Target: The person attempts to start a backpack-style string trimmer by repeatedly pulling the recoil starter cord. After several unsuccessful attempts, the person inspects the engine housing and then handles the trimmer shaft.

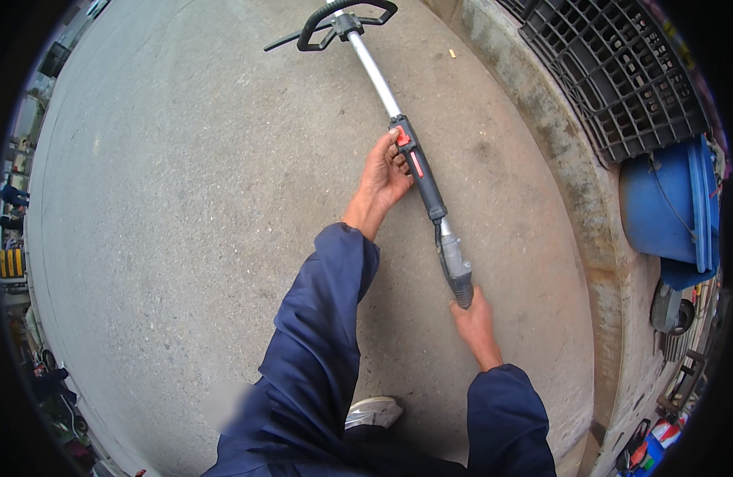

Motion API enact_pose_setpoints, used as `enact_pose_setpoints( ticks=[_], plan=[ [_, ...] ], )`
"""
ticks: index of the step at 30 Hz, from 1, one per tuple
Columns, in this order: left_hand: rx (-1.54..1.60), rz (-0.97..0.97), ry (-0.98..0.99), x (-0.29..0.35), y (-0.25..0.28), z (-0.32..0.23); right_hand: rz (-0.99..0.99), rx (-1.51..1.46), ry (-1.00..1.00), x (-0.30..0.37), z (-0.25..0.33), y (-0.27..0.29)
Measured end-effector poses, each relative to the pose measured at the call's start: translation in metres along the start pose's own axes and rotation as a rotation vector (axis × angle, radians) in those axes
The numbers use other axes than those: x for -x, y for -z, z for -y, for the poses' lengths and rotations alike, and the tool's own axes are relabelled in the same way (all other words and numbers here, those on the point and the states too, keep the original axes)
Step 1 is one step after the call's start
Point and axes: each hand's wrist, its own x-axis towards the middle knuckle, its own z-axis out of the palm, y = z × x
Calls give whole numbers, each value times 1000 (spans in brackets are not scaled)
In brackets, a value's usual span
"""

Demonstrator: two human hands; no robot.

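A brush cutter shaft (pixel 372 73) runs from the top of the picture down toward me, over the concrete. On it sits a black control handle (pixel 428 184) with red switches. My left hand (pixel 384 173) is closed round this handle from the left, its thumb by the upper red switch. Lower down, a grey metal coupling (pixel 454 256) ends in a ribbed black sleeve (pixel 462 291), with a black cable alongside. My right hand (pixel 475 320) is closed at that lower end. Farther up the shaft is a black loop handle (pixel 346 24). The cutting end is out of view.
Concrete ground (pixel 183 183) spreads to the left. A raised concrete kerb (pixel 533 103) curves along the right. Beyond it are a black plastic crate (pixel 621 71), a blue bin (pixel 661 207) and assorted tools. My shoe (pixel 373 412) shows below. People and machines appear small at the left rim.
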Motion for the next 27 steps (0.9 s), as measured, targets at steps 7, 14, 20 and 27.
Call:
enact_pose_setpoints(
  ticks=[7,14,20,27],
  plan=[
    [24,-37,-25,-5,-1,4,7,-11,-15,0,-1,-1],
    [66,-48,-35,-8,-1,6,5,-6,-21,-1,-1,-1],
    [65,-45,-62,-9,-3,7,7,8,-19,-1,-2,-2],
    [66,-54,-67,-7,-4,7,-24,-1,-8,-1,-3,-3]
  ],
)
